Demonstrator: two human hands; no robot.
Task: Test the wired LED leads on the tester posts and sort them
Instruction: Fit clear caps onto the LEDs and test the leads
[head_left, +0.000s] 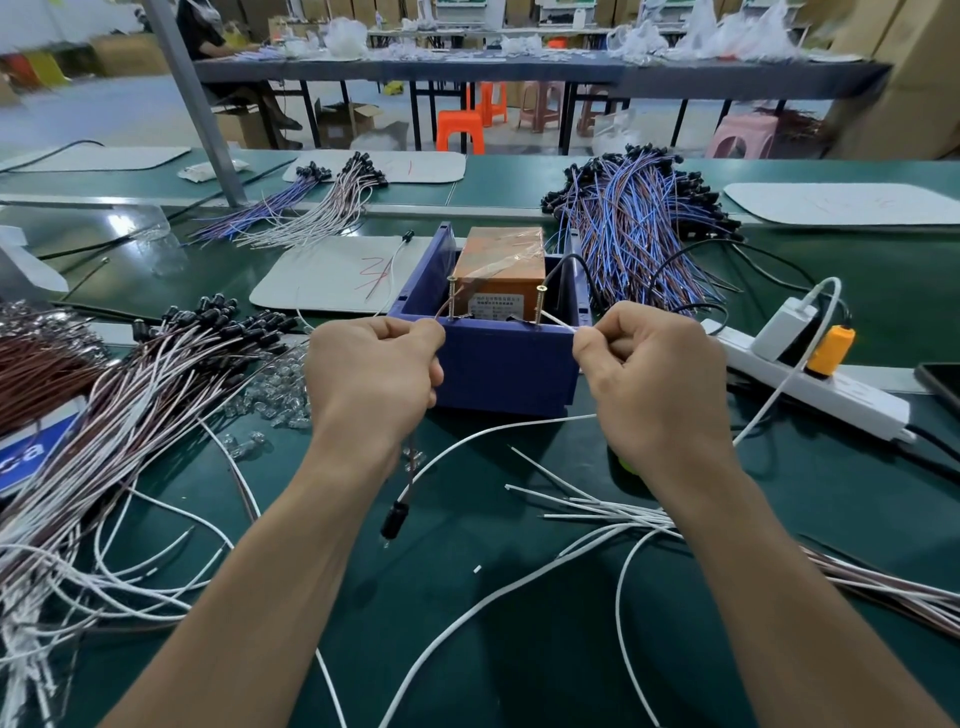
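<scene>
Both hands are curled tight, each pinching one end of a lead between thumb and forefinger. The left hand (374, 374) holds the brown wire (440, 314), which runs up from its fingertips to the left post (451, 297). The right hand (654, 374) holds the white wire (558, 322), which reaches the right post (541, 304). Both posts stand in the blue box (504, 364), just beyond the knuckles. The lead's black LED head (393, 519) dangles below the left hand. A pile of leads (130, 395) lies left of the left fingers.
</scene>
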